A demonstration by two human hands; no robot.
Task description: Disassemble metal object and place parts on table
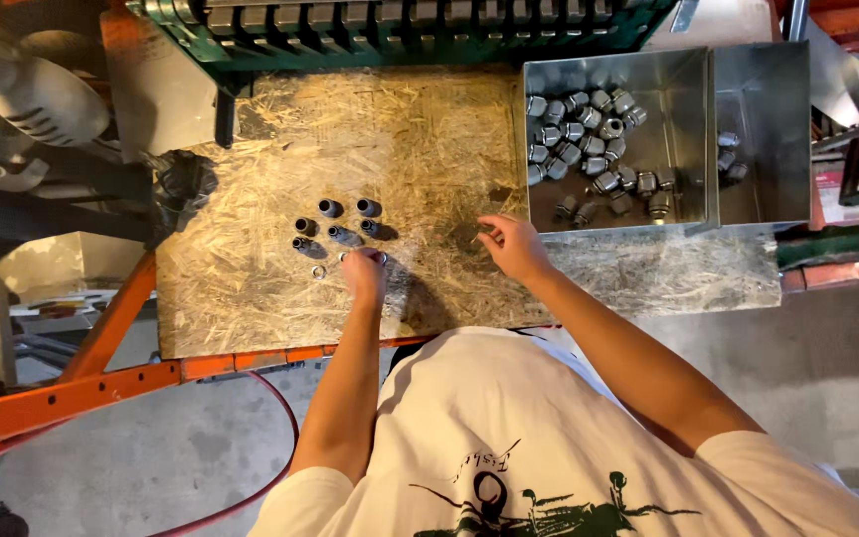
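where flaky chipboard (251,288) roughens, left hand (363,275) pinching a steel ring (380,258), right hand (514,246) loosely spread.

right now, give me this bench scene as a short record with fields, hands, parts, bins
surface: chipboard bench top on an orange frame
left hand: left hand down on the board, at the near edge of the loose fittings; what it grips cannot be told
right hand: right hand over the board, fingers partly curled, just short of the large bin
loose fittings: about six dark fittings standing in two rows, a small ring beside them
large bin: metal bin holding many grey fittings
small bin: second metal bin to its right, a few fittings
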